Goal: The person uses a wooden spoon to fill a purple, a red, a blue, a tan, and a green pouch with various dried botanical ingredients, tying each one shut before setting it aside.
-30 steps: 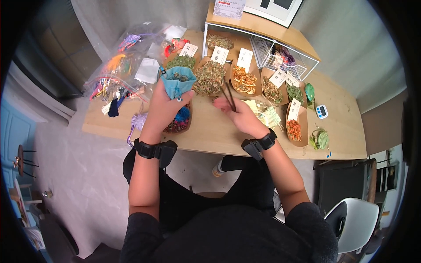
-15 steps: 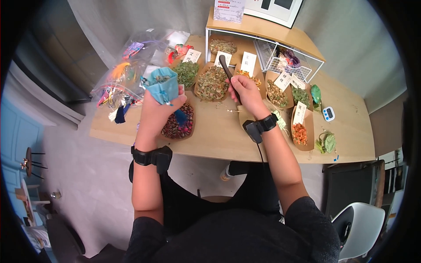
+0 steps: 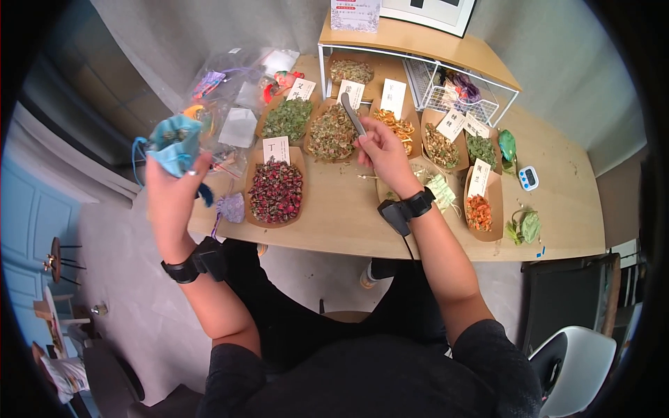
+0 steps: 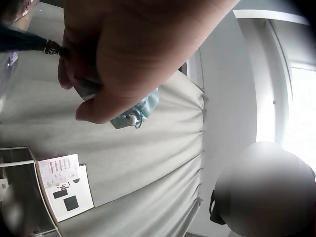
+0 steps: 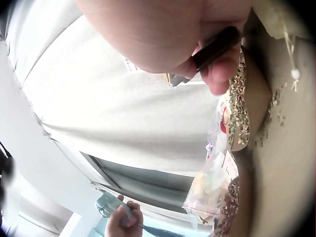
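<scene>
At the left of the head view, my left hand [image 3: 173, 202] grips a light blue fabric pouch [image 3: 175, 143], its mouth open upward with dried bits inside. A dark blue tassel [image 3: 205, 194] hangs beside that hand. My right hand [image 3: 387, 155] holds a dark, slender tool [image 3: 352, 113] above the tray of mixed dried herbs [image 3: 333, 132]. In the right wrist view the tool [image 5: 216, 48] lies between thumb and fingers. The left wrist view shows the pouch [image 4: 140, 109] partly hidden behind the left hand [image 4: 123, 54].
Paper trays hold red buds [image 3: 276, 191], green leaves [image 3: 287, 118], orange slices [image 3: 397, 129] and orange-red pieces [image 3: 479, 212]. Plastic bags [image 3: 230, 104] lie at the left, beside a purple sachet [image 3: 231, 207]. A shelf [image 3: 418, 43] stands behind; a timer [image 3: 528, 178] sits at the right.
My left hand has moved left with the pouch, uncovering the tray of red buds. My right hand has risen, and the tool now points up over the herb trays.
</scene>
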### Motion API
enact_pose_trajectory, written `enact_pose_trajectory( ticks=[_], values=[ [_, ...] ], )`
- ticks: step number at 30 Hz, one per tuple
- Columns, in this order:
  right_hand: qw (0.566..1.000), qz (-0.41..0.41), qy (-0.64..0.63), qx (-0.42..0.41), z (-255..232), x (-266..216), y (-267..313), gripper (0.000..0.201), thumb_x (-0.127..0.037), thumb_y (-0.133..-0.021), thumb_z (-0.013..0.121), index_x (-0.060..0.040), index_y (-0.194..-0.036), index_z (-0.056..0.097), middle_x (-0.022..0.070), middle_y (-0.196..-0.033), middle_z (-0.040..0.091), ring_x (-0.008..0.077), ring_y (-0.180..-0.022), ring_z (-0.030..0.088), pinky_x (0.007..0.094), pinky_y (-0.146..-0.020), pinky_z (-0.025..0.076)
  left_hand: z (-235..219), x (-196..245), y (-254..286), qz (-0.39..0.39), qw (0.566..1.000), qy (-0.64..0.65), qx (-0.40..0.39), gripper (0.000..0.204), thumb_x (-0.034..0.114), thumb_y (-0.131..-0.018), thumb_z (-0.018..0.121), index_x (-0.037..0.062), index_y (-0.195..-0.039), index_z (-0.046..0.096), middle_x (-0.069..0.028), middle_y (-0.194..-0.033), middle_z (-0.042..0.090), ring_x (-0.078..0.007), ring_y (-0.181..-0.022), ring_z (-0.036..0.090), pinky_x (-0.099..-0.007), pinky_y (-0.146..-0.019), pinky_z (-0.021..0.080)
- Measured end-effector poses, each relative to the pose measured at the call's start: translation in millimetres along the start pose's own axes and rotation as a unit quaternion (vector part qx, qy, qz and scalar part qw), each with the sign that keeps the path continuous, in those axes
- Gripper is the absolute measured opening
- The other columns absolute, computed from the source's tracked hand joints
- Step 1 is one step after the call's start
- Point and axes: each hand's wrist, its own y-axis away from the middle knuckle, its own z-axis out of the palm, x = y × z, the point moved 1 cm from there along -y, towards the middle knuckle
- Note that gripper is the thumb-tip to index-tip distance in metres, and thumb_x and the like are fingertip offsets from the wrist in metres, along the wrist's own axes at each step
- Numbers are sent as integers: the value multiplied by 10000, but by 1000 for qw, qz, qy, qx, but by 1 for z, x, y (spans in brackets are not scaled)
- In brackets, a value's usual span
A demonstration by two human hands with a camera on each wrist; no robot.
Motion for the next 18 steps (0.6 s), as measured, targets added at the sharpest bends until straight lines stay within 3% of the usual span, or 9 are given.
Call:
enact_pose_trajectory(
  ticks=[1,3,5,8,12,15,18],
  values=[
    [1000,5,-26,3,1,-5,2,295,-125,-1058,486,-39,-1330,560,37,-909,631,95,-645,619,209,-546,471,4,-13,1,8,996,-86,8,455,91,-807,807,-11,-1185,574,-52,-1018,663,-155,-883,639,-312,-811,518],
    [997,16,-75,8,5,-16,6,330,-62,-1032,504,-4,-1354,545,85,-947,631,135,-656,666,232,-556,512,25,-33,0,39,988,-141,-43,493,80,-784,810,4,-1203,563,-62,-1038,664,-177,-927,634,-327,-838,511],
    [994,52,-96,-13,0,-16,4,320,-60,-1025,505,-9,-1335,565,91,-964,634,147,-661,673,239,-580,529,52,-52,4,-57,986,-128,-87,524,68,-765,814,19,-1222,561,-80,-1069,659,-185,-973,629,-336,-873,505],
    [988,78,-131,-33,-6,-17,2,327,-67,-1018,502,-19,-1331,582,94,-991,644,159,-672,681,258,-614,548,78,-74,12,9,990,-49,-135,560,53,-761,814,31,-1254,548,-96,-1112,649,-195,-1019,621,-338,-908,496],
    [982,60,-174,-53,-10,-17,3,354,-89,-1015,503,-36,-1356,582,96,-1038,660,167,-694,690,274,-652,556,88,-90,21,-15,981,-22,-194,666,-7,-744,791,51,-1336,492,-81,-1187,612,-197,-1106,587,-334,-979,465],
    [986,61,-146,-49,-11,-19,3,395,-94,-1007,460,-24,-1384,555,121,-1079,667,200,-762,715,281,-691,571,89,-102,19,-39,968,25,-247,679,-40,-729,763,68,-1341,489,-41,-1155,599,-167,-1102,567,-328,-991,450],
    [950,97,-292,-57,-11,-26,0,441,-110,-994,405,-4,-1407,521,147,-1111,666,240,-861,727,303,-743,587,90,-95,20,-18,969,7,-248,660,-57,-723,720,89,-1329,504,-56,-1186,569,-186,-1120,559,-329,-995,445]
  ],
)
